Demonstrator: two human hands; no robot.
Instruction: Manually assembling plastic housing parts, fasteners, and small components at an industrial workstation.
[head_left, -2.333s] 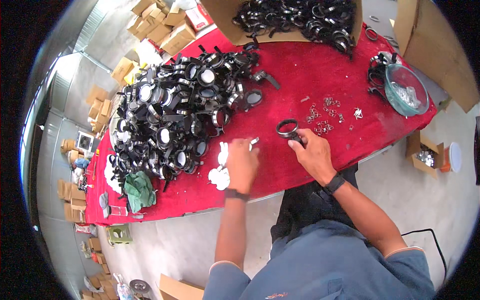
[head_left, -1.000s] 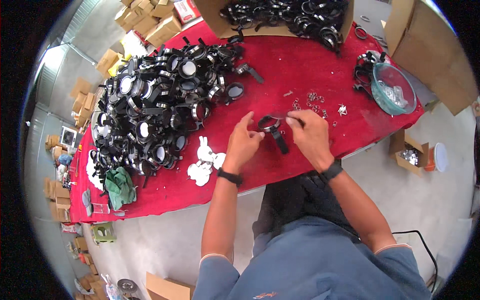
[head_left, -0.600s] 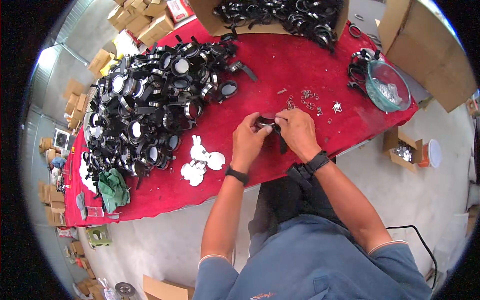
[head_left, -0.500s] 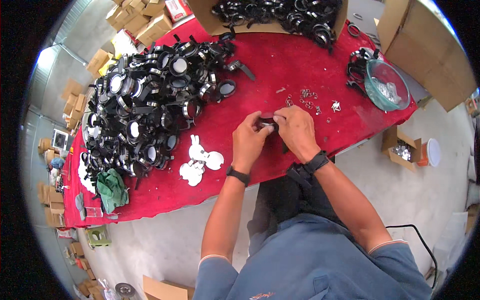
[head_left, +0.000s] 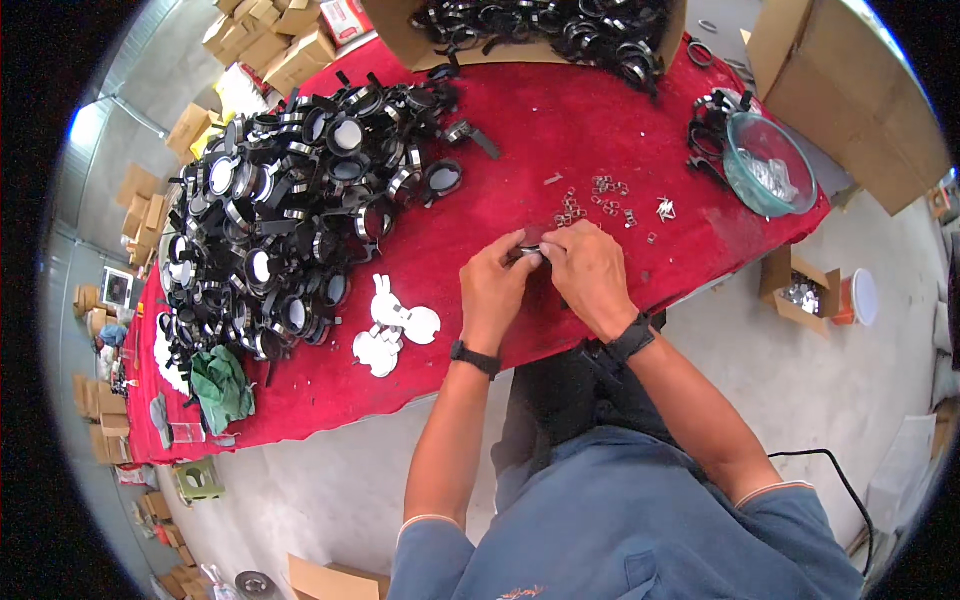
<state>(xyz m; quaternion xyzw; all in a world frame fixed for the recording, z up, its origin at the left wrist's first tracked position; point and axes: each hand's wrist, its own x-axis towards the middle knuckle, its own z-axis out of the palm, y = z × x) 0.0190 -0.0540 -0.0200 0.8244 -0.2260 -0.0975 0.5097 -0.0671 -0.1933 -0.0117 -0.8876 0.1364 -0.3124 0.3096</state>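
Observation:
Near the table's front edge, my left hand (head_left: 494,290) and my right hand (head_left: 592,272) pinch a small round watch (head_left: 532,241) between them. The fingertips of both hands hide most of it; a dark face and a bit of shiny rim show. Just beyond my right hand lie several small metal buckles (head_left: 605,195) and a few white slips (head_left: 666,208). To the left of my left hand sits a cluster of white discs (head_left: 378,350). Dark bands circle both my wrists.
A big heap of black-strapped watches (head_left: 300,200) covers the left of the red-covered table (head_left: 520,115). A carton (head_left: 480,55) holding more stands at the back. On the right are a glass bowl (head_left: 745,165) and a tall cardboard flap (head_left: 850,110). Green cloth (head_left: 222,388) lies front left.
The view has shifted slightly. My right fingers have moved a little on the watch; both hands stay on it. The dark strip below the right fingers is less visible.

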